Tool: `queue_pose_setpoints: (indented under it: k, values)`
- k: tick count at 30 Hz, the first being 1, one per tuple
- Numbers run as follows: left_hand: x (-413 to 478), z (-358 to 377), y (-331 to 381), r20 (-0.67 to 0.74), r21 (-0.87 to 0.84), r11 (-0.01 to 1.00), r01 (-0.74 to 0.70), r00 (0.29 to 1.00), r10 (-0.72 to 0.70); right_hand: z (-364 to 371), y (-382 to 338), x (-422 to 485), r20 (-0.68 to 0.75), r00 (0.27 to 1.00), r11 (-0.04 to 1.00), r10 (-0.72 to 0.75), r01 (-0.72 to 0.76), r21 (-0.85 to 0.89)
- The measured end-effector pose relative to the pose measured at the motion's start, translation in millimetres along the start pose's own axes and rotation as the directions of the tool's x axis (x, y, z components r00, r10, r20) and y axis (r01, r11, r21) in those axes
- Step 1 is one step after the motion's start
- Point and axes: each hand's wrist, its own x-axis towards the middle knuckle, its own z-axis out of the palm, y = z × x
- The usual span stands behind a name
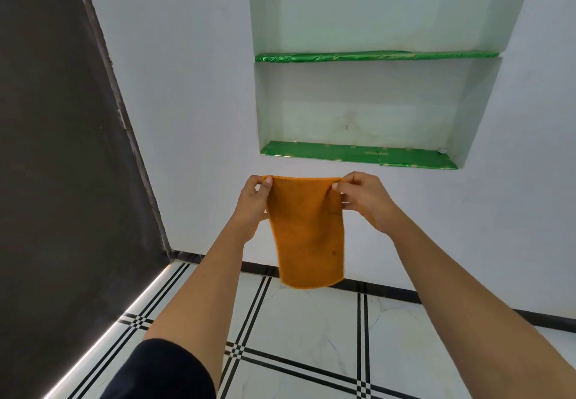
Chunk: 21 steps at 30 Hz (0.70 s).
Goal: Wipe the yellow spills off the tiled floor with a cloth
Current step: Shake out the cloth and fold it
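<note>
Head view: one orange cloth (307,230), two hands, two green-lined shelves. The left hand (252,203) pinches the cloth's upper left corner between thumb and fingers; the right hand (363,200) pinches the upper right corner the same way. Both arms are extended forward, the left one showing a dark sleeve (162,370) at the bottom edge. The cloth hangs in the air between the hands, in front of the white wall (193,102), with its lower hem above the tiled floor (311,330). A wall niche (358,87) above the hands contains the upper shelf (374,55) and the lower shelf (358,153). A dark panel (56,149) fills the left side. Cloth surface: fine-textured, uniformly orange, with a small dark spot near its lower right. Floor: white tiles with black striped lines; no yellow spill is discernible.
</note>
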Motion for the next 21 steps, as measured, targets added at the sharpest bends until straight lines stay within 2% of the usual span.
queue_pose_setpoints:
  k: [3,8,10,12,15,17,19,21]
  values:
    - [-3,2,1,0.030,-0.054,0.998,0.019,0.999,-0.017,4,-3,2,-0.022,0.996,0.978,0.087,-0.082,0.190]
    - [-4,13,13,0.066,-0.175,0.983,0.058,0.997,-0.047,9,13,2,-0.091,0.976,0.934,0.197,-0.159,0.319]
    - [-5,20,17,0.098,-0.187,0.979,0.075,0.994,-0.057,13,25,-7,-0.023,0.976,0.908,0.218,-0.194,0.371]
    - [-6,26,21,0.127,-0.188,0.978,0.094,0.989,-0.071,18,43,-16,0.104,0.959,0.864,0.263,-0.282,0.417]
    - [-4,30,28,0.149,-0.246,0.958,0.145,0.983,-0.111,30,71,-33,0.308,0.909,0.843,0.280,-0.387,0.374]
    - [-1,25,33,0.128,-0.277,0.946,0.166,0.983,-0.135,37,80,-40,0.417,0.878,0.846,0.236,-0.397,0.356]
    - [6,13,30,0.077,-0.279,0.942,0.185,0.982,-0.170,37,74,-38,0.444,0.873,0.856,0.203,-0.378,0.352]
    - [15,-3,17,0.011,-0.251,0.944,0.215,0.976,-0.219,34,58,-30,0.400,0.893,0.893,0.205,-0.338,0.297]
